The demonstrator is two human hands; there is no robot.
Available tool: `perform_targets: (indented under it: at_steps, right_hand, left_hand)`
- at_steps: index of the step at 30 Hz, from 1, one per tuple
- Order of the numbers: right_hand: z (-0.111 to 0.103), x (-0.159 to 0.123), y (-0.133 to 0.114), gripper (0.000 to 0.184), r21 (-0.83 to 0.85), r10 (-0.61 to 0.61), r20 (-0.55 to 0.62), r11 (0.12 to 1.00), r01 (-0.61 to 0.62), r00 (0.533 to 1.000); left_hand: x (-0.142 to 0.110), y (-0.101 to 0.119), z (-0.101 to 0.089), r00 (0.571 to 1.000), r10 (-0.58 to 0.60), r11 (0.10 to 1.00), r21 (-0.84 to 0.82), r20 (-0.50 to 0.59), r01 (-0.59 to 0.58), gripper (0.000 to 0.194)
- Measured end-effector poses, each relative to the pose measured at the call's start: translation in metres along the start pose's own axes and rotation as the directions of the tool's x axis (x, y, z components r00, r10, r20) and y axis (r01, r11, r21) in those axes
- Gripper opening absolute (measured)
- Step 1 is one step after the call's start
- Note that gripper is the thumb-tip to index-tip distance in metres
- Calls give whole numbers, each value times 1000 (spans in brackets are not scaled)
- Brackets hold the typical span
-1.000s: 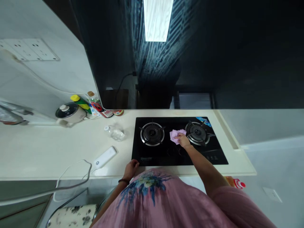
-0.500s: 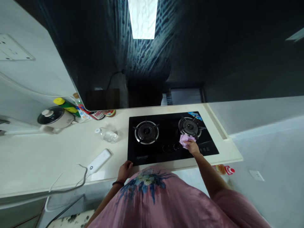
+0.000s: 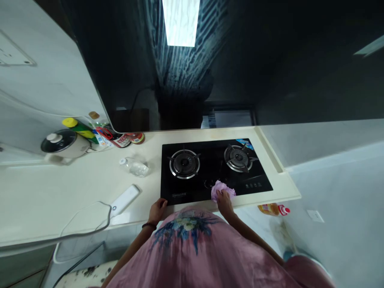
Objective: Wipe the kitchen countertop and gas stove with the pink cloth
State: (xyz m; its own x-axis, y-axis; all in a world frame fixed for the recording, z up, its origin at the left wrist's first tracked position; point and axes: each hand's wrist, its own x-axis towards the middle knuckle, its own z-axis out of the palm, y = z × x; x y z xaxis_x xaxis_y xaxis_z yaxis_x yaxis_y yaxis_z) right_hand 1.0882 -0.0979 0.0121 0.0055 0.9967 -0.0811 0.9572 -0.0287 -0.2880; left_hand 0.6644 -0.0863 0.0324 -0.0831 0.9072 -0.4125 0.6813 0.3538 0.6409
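A crumpled pink-purple cloth [image 3: 221, 189] is bunched in my right hand [image 3: 225, 203], whose fingers press it onto the front edge of the black glass gas cooktop [image 3: 210, 160], beside the control knobs. My left hand [image 3: 157, 210] rests at the cooktop's front left corner, its fingers curled in and nothing visible in them. Behind the hands are the cooktop's left burner [image 3: 185, 163] and right burner [image 3: 238, 157], each with a dark pot support. The cloth hides part of the knobs.
A dark range hood [image 3: 270, 72] with a streaked wet-looking surface hangs overhead. On the pale counter [image 3: 90, 180] lie a clear plastic bottle [image 3: 135, 166] and a white power strip [image 3: 125, 200]. An electric pot [image 3: 64, 144] and several bottles stand back left. An oil bottle [image 3: 271, 209] is below right.
My right hand has moved the cloth from near the right burner toward the front edge and leftward, past the knobs. My left hand stays at the corner.
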Motion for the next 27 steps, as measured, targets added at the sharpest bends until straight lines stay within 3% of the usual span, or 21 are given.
perform_targets:
  at_steps: [5,9,12,15,19,24,27]
  right_hand:
    - [-13,45,-31,72,-164,152,219,980,-117,964]
    - [-26,64,-33,77,-189,175,277,974,-125,945]
    - [-21,47,-27,80,-144,126,271,986,-89,954]
    - [-8,17,-27,74,-41,-2,238,999,12,971]
    - [6,3,-50,68,71,-171,225,985,159,959]
    - [6,55,-98,72,121,-74,195,991,51,978]
    - [5,91,-115,71,132,-52,195,991,27,980]
  left_hand:
    - [2,-2,1,1000,4,999,40,-4,-3,20]
    - [3,-4,1,1000,13,998,56,-2,-13,21]
    - [4,-6,0,998,4,999,46,-61,-2,24]
    - [8,-4,-2,984,37,999,8,-176,-36,27]
    - [17,4,-2,973,63,997,-27,-221,-70,26]
    - [22,12,2,983,85,996,-8,-165,-88,20]
    - [20,10,4,984,89,996,-9,-154,-91,18]
